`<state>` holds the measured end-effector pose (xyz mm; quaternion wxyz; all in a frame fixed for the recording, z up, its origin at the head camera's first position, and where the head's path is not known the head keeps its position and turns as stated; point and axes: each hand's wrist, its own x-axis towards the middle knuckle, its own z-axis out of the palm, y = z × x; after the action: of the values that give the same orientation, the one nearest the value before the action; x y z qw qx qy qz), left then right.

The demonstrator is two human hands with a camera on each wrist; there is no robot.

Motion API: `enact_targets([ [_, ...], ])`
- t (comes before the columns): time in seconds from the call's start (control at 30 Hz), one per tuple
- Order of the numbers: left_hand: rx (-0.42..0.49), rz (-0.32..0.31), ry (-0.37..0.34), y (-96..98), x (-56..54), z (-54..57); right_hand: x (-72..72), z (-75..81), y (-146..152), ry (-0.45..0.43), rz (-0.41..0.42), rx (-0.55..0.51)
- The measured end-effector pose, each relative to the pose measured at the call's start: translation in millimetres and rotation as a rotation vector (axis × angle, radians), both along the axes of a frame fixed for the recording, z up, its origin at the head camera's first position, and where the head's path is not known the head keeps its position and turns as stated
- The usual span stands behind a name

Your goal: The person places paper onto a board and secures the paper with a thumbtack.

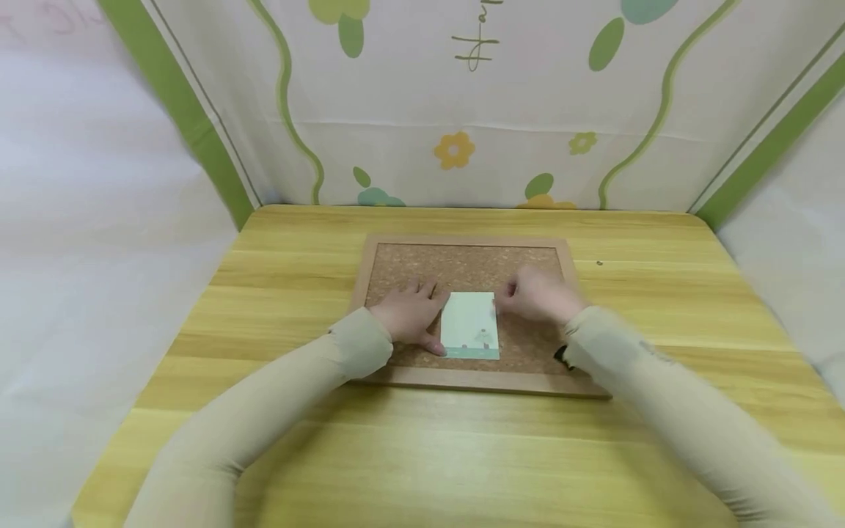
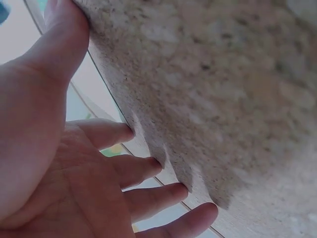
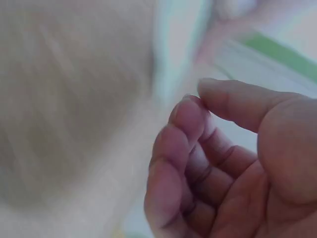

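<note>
A pale green note sheet (image 1: 467, 323) with a darker green band along its bottom lies on a framed cork board (image 1: 422, 260). My left hand (image 1: 411, 314) rests on the cork at the sheet's left side, fingers spread, with the thumb at its lower left corner. In the left wrist view the fingertips (image 2: 178, 193) touch the cork surface. At the sheet's upper right edge is my right hand (image 1: 538, 295), blurred, its fingers curled. Thumb and index fingertips come together in the right wrist view, where the right hand (image 3: 213, 158) shows nothing visible between them.
A small black object (image 1: 563, 357) lies on the board's lower right, partly hidden by the right sleeve (image 1: 620, 359). One tiny dark item (image 1: 599, 262) sits on the wooden table (image 1: 422, 455) right of the board. A printed cloth (image 1: 396, 88) hangs behind the table.
</note>
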<state>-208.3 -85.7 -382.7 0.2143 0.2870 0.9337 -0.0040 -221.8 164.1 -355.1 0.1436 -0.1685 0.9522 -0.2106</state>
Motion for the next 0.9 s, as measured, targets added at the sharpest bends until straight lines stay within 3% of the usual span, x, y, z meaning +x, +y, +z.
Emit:
enact_targets([
  [0.2, -0.002, 0.012, -0.007, 3.2, -1.6, -2.4, -22.8, 60.8, 55.4, 0.110, -0.083, -0.035],
  [0.37, -0.017, 0.022, -0.012, 3.1, -1.0, -2.9, -36.4, 81.4, 104.4, 0.088, -0.158, -0.005],
  [0.57, -0.010, 0.006, -0.011, 6.0, -1.6, -1.5, -46.2, 76.4, 152.8, 0.084, -0.219, 0.035],
  [0.9, -0.024, 0.026, -0.022, 5.4, -1.5, -3.4, -60.4, 40.0, 187.1, 0.014, -0.277, -0.047],
])
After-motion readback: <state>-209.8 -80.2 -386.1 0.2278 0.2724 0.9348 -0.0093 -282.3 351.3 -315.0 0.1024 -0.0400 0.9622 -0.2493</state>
